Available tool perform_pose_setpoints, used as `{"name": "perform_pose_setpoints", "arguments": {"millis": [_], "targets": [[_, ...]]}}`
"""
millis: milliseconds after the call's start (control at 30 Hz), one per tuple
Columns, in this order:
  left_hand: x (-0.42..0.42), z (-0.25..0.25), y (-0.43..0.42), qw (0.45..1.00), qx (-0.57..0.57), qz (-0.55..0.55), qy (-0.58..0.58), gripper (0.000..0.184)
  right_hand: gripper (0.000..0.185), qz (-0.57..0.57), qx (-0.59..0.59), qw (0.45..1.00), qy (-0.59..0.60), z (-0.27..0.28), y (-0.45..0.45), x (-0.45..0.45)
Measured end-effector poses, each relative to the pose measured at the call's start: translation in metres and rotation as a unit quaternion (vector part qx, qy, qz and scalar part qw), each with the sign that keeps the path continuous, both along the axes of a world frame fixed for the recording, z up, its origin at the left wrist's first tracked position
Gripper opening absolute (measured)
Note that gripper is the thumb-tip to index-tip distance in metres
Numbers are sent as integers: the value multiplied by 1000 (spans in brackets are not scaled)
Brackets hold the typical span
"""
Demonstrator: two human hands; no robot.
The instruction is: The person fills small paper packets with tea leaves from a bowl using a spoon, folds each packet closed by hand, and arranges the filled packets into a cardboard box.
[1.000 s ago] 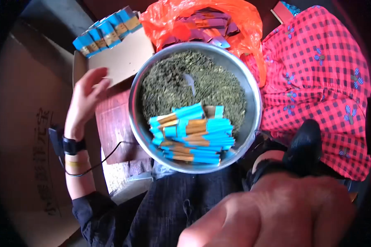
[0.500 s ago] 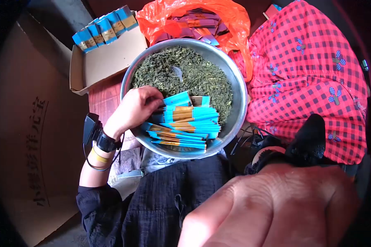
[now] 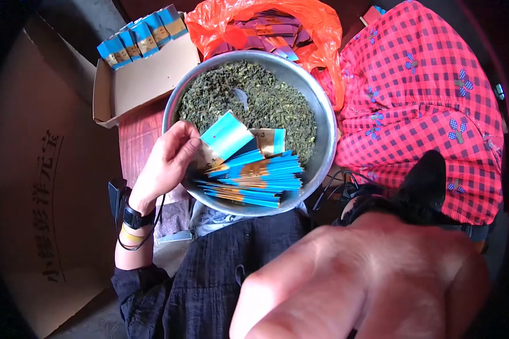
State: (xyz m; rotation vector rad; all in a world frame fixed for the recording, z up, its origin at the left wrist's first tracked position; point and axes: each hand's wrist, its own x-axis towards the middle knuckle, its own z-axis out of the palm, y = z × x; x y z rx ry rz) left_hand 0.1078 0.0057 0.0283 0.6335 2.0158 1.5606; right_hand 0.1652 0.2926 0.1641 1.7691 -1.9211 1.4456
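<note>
My left hand [image 3: 167, 161] pinches a blue-and-gold packet [image 3: 227, 135] at the left rim of a round metal basin [image 3: 329, 121]. Dried green leaves [image 3: 277, 96] fill the basin's upper part, with a clear scoop [image 3: 241, 97] resting on them. Below the held packet lies a fanned pile of blue-and-gold packets [image 3: 260, 178], and another packet [image 3: 271, 141] lies just above the pile. Large and close to the camera, my right hand [image 3: 373, 282] shows its back at the lower right; its fingertips and anything in them are hidden.
An open cardboard box [image 3: 147, 85] at the upper left holds several blue-and-gold packets. Behind the basin sits an orange plastic bag [image 3: 209, 28] with purple packets [image 3: 277, 31]. Red checkered cloth [image 3: 424, 101] lies at the right. A large carton [image 3: 56, 186] stands at the left.
My left hand came in from the left to the packets, then drew one up at the basin's left side. My right hand stays near the camera and has shifted slightly.
</note>
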Motion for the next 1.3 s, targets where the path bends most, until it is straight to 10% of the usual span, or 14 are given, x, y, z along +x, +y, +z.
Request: {"name": "perform_pose_setpoints", "arguments": {"millis": [200,333,600,933,1300], "targets": [[-3,-24,9,994,63,48,79,11,18,69,-19,996,-44,-11,-57,21],[-17,-38,12,987,88,94,98,11,20,-351,83,915,-182,-72,-43,-29],[-27,-38,24,981,141,131,41,6,30,-111,-61,819,-560,-122,-15,-87],[-24,-32,26,975,180,124,-38,8,19,-49,-174,742,-646,-148,-21,-87],[-24,-25,27,984,138,110,-19,9,14,-163,-76,805,-565,-130,-12,-78]]}}
